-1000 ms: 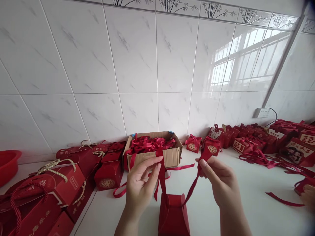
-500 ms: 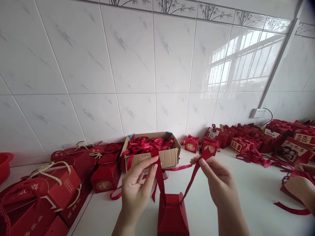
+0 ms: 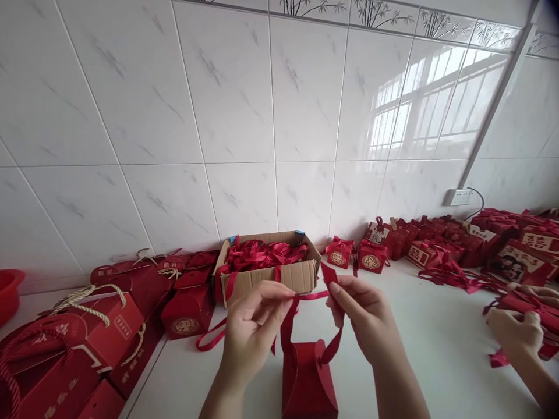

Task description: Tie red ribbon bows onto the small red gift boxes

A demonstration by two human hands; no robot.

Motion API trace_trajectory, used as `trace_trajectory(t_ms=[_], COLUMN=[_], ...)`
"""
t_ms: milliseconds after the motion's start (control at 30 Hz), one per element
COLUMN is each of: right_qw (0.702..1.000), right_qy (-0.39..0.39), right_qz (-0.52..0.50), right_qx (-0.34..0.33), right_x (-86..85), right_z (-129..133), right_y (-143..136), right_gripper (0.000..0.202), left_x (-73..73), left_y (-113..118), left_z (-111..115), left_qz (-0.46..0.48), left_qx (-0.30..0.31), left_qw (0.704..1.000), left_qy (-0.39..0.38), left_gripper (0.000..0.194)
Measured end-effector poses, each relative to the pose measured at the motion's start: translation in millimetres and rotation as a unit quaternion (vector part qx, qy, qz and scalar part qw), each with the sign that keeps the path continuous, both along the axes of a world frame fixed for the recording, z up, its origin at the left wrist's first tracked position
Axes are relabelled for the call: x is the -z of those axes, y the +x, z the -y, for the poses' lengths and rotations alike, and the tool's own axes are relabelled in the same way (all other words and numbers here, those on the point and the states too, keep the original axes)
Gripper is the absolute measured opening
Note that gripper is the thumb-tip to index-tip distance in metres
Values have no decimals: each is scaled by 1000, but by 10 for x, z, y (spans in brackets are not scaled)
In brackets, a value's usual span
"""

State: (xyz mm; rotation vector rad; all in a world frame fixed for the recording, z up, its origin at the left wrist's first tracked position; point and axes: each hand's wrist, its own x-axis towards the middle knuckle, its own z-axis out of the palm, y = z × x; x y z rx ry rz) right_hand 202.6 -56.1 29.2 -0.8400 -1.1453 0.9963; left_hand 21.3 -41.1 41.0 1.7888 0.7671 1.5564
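Note:
A small red box (image 3: pixel 309 381) stands at the bottom centre, with a red ribbon (image 3: pixel 287 326) rising from its top. My left hand (image 3: pixel 257 326), above and left of the box, pinches one length of that ribbon between thumb and fingertips. On the other side, my right hand (image 3: pixel 360 314) has its fingers closed on the other length, whose pointed end sticks up over the thumb. Both hands are raised above the box, a short gap between them. Behind them is a cardboard box (image 3: pixel 268 281) heaped with red ribbons.
Red gift boxes with rope handles (image 3: pixel 105 320) are piled at the left, beside a red basin (image 3: pixel 9 295). Two small bowed boxes (image 3: pixel 371 257) stand behind, with many more at the right. Another person's hands (image 3: pixel 517 331) hold a red box at far right.
My hands have come closer together, and the right-hand ribbon now bends in a loop with its end upward. At the right, the other person's hands and box have moved further into view.

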Motion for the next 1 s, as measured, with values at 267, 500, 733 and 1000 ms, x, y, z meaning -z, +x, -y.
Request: trace_trajectory(t_ms=[267,500,733,1000], right_qw=[990,985,989,961], right_qy=[9,-5,12,56], right_qz=[96,108,77,140], right_qx=[-106,-132,-128,-232], right_x=[-33,-53,8,32], right_z=[5,23,-88,-118], right_y=[-95,-115,-135,21], right_gripper=[22,25,30,33], left_x=[25,-1,-3,60], left_y=[107,88,77,33], left_z=[-12,-31,-26,-141], left_qz=[-21,-71,-77,-43], left_qx=[56,75,125,150], left_qw=[990,983,968,952], left_qy=[-128,-150,-202,-263], left_gripper=[19,16,20,21])
